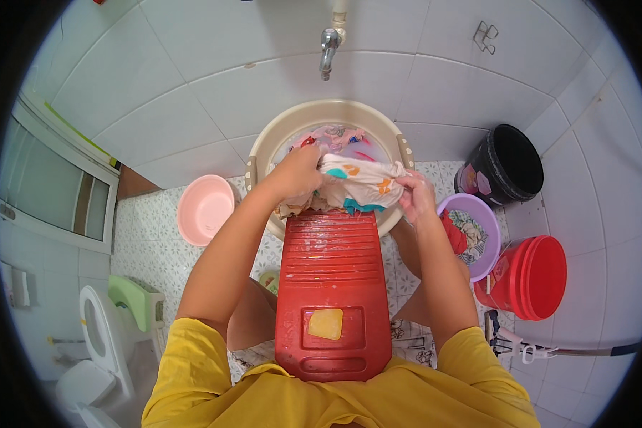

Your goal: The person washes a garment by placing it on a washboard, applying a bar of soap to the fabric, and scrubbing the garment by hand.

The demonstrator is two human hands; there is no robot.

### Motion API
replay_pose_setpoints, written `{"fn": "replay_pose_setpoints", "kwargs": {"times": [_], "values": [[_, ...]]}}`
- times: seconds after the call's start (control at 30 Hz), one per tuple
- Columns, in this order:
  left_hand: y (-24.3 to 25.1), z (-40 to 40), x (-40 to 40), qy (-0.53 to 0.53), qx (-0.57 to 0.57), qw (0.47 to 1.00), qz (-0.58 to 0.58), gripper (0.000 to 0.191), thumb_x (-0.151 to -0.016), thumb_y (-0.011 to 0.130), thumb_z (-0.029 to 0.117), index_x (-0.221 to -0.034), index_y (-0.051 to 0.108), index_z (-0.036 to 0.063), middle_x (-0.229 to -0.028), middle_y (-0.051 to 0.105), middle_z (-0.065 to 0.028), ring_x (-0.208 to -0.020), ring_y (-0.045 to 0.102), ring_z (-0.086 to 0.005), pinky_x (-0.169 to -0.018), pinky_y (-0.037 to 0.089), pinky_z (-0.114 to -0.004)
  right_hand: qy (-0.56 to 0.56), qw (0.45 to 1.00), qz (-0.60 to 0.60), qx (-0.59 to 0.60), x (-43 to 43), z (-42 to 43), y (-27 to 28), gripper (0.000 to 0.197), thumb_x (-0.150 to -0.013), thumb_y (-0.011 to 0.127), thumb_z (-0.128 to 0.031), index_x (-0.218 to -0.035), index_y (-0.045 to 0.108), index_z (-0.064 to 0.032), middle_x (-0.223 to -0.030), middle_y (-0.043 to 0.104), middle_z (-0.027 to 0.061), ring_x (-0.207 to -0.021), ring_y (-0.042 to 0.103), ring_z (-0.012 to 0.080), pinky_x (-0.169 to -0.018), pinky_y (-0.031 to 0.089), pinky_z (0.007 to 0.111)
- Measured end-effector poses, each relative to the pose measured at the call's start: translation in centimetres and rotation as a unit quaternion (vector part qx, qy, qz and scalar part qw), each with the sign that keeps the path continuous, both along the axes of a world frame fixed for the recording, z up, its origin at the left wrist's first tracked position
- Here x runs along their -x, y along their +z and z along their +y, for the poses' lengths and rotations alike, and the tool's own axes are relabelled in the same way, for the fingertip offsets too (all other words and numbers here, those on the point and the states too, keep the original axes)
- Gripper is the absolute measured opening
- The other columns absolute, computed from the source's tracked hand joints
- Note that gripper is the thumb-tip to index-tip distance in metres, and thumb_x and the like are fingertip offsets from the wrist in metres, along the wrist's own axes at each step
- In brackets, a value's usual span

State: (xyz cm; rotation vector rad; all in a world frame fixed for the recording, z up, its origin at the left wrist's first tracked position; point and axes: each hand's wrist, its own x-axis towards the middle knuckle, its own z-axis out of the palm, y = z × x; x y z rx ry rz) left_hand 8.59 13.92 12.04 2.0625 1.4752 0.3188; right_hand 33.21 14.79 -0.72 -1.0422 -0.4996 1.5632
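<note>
A wet white garment (372,179) with orange and teal prints and a teal edge is stretched between my hands, above the near rim of a large beige basin (321,109). My left hand (302,171) grips its left end, and my right hand (416,193) pinches its right end. Below it, more bunched cloth lies at the top of a red plastic washboard (331,262), which leans from the basin towards my body. A yellow bar of soap (325,324) rests in the washboard's recess. Pink printed clothes (334,136) lie in cloudy water in the basin.
A pink basin (206,208) stands on the floor at left. At right are a black bucket (513,163), a purple basin (491,230) with clothes and a red bucket (545,278). A metal tap (329,51) juts from the wall above the beige basin. A toilet (104,337) is at lower left.
</note>
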Motion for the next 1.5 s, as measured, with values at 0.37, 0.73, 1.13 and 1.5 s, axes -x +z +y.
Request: {"fn": "replay_pose_setpoints", "kwargs": {"times": [0.37,0.73,1.13,1.5], "values": [[0.1,-0.1,0.7,-0.047,-0.147,0.983,-0.1,0.034,-0.077,0.066,0.019,-0.105,0.058,0.0003,-0.086,0.062,-0.011,-0.077,0.056,-0.0159,-0.074,0.044,-0.029,0.182,0.961,-0.186,-0.092,5.1,-1.6,3.5,0.033,-0.081,0.059,-0.005,-0.113,0.054,-0.0013,-0.086,0.061,0.0049,-0.069,0.056,0.0115,-0.054,0.043,0.022],[-8.1,-6.8,3.4,0.016,-0.043,0.999,-0.009,0.029,-0.08,0.063,0.034,-0.086,0.067,0.0059,-0.109,0.052,-0.0171,-0.103,0.047,-0.0281,-0.086,0.039,-0.036,0.292,0.873,-0.343,-0.188,4.3,-4.2,1.8,0.031,-0.079,0.06,-0.02,-0.087,0.059,0.0094,-0.103,0.056,0.016,-0.103,0.051,0.0253,-0.084,0.044,0.036],[-13.2,-6.0,-0.9,0.168,-0.14,0.974,0.066,0.028,-0.081,0.053,0.018,-0.107,0.051,0.0083,-0.117,0.047,-0.0165,-0.106,0.043,-0.0334,-0.085,0.034,-0.048,0.061,0.489,-0.815,-0.306,11.8,1.8,-4.2,0.024,-0.077,0.049,-0.019,-0.073,0.068,-0.0039,-0.081,0.061,0.0169,-0.079,0.058,0.0335,-0.074,0.044,0.045],[-13.9,-5.9,-0.1,0.22,-0.137,0.966,-0.019,0.026,-0.069,0.054,0.011,-0.095,0.055,0.0076,-0.099,0.05,-0.0153,-0.098,0.045,-0.0339,-0.086,0.035,-0.045,0.111,0.585,-0.761,-0.256,11.6,-1.5,-2.8,0.019,-0.072,0.057,-0.018,-0.063,0.064,-0.0027,-0.077,0.057,0.0191,-0.075,0.054,0.036,-0.073,0.042,0.047]]}}
